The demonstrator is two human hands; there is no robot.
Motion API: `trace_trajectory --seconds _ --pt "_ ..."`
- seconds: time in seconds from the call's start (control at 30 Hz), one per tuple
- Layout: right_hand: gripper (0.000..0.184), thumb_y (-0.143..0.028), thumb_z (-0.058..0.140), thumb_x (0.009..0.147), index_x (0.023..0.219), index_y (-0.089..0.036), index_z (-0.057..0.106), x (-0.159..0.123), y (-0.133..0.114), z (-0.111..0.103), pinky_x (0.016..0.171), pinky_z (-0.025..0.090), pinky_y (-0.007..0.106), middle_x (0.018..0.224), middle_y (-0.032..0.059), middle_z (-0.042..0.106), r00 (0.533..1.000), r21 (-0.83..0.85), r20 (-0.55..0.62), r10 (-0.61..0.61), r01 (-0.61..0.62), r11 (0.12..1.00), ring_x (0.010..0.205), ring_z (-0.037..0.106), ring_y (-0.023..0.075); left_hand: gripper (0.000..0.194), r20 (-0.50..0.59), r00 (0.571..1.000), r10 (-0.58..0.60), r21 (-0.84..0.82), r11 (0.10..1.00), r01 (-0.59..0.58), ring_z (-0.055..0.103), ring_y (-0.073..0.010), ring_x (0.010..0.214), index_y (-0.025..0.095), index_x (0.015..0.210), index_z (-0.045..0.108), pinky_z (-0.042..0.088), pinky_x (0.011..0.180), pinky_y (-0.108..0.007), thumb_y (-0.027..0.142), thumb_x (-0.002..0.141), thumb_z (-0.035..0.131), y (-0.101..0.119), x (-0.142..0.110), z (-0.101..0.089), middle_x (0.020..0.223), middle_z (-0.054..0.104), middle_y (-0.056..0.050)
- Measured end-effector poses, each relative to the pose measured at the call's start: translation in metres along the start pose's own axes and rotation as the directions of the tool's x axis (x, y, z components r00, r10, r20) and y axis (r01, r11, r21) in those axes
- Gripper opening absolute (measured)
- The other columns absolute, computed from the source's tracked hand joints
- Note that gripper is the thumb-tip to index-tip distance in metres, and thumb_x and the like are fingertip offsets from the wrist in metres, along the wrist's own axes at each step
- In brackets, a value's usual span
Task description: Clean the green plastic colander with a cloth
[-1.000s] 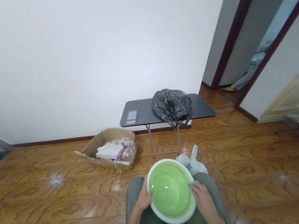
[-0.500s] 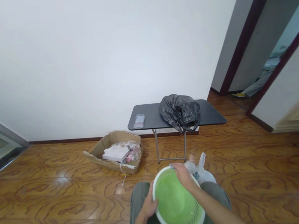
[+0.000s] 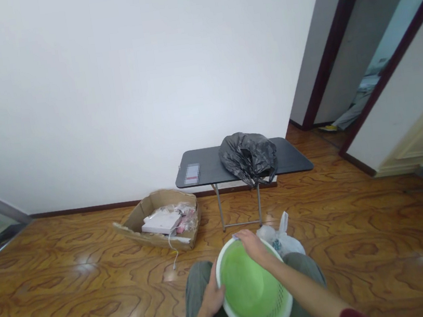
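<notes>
A round plastic basket [image 3: 248, 284], green inside with a white rim and rows of small slots, rests tilted on my lap between my knees. My left hand [image 3: 213, 293] grips its left rim, the thumb over the inner side and the fingers outside. At the far rim, my right hand [image 3: 252, 244] presses a small pale cloth [image 3: 236, 236] against the edge. Only a corner of that cloth shows past the fingertips; the rest is hidden under the hand.
A black folding table [image 3: 208, 161] by the wall bears a crumpled black plastic bag [image 3: 248, 156] and a blurred flat item [image 3: 192, 174]. A cardboard box [image 3: 137, 219] with packaging sits on the wooden floor. A white plastic bag [image 3: 286, 242] stands just beyond my right knee.
My right hand and the cloth have slid slightly left along the far rim. My left hand keeps its grip on the basket. The view has turned a little to the right.
</notes>
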State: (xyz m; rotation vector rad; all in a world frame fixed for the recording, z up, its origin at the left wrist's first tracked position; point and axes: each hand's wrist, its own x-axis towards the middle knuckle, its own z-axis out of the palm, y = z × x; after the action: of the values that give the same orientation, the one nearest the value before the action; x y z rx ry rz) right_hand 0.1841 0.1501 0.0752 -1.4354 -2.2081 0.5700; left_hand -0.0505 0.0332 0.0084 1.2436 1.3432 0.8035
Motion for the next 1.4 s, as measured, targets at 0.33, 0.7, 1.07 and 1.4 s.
trace_trajectory --seconds 0.33,0.7,1.07,1.4 --pt "0.053 -0.008 0.037 0.089 0.125 -0.018 0.074 -0.110 0.080 -0.021 0.114 0.051 0.044 0.129 0.0113 0.075 0.975 -0.038 -0.120 0.185 -0.191 0.981 0.124 0.066 0.0225 0.091 -0.043 0.998 -0.050 0.068 0.996 0.053 0.032 -0.0322 0.157 0.016 0.163 0.025 0.021 0.131 -0.046 0.030 0.080 0.061 0.002 0.001 0.000 0.166 0.041 -0.012" --pt "0.045 -0.010 0.043 0.091 0.116 -0.020 0.079 -0.201 0.024 -0.017 0.110 0.053 0.040 0.117 0.0095 0.080 0.975 0.055 0.191 0.110 -0.123 0.991 0.114 0.070 0.0229 0.094 -0.041 0.996 -0.079 0.094 0.992 0.083 0.035 -0.0339 0.155 0.019 0.162 0.024 0.023 0.130 -0.048 0.029 0.080 0.068 0.000 0.007 0.004 0.163 0.046 -0.013" --pt "0.044 -0.009 0.048 0.089 0.119 -0.020 0.079 -0.175 -0.083 0.017 0.106 0.052 0.034 0.120 0.0092 0.080 0.947 0.366 0.317 -0.056 -0.068 0.928 0.114 0.071 0.0211 0.093 -0.033 0.998 -0.052 0.089 0.995 0.054 0.038 -0.0347 0.152 0.020 0.162 0.023 0.027 0.128 -0.050 0.035 0.082 0.068 0.004 0.006 0.005 0.158 0.049 -0.013" --pt "0.045 -0.008 0.041 0.093 0.117 -0.021 0.078 -0.205 -0.032 -0.027 0.105 0.053 0.036 0.117 0.0075 0.080 0.900 0.151 0.421 -0.110 0.050 0.987 0.114 0.069 0.0220 0.101 -0.016 1.000 -0.002 0.034 0.999 0.002 0.036 -0.0376 0.153 0.018 0.163 0.022 0.023 0.129 -0.053 0.042 0.078 0.072 0.004 0.006 0.005 0.162 0.043 -0.015"
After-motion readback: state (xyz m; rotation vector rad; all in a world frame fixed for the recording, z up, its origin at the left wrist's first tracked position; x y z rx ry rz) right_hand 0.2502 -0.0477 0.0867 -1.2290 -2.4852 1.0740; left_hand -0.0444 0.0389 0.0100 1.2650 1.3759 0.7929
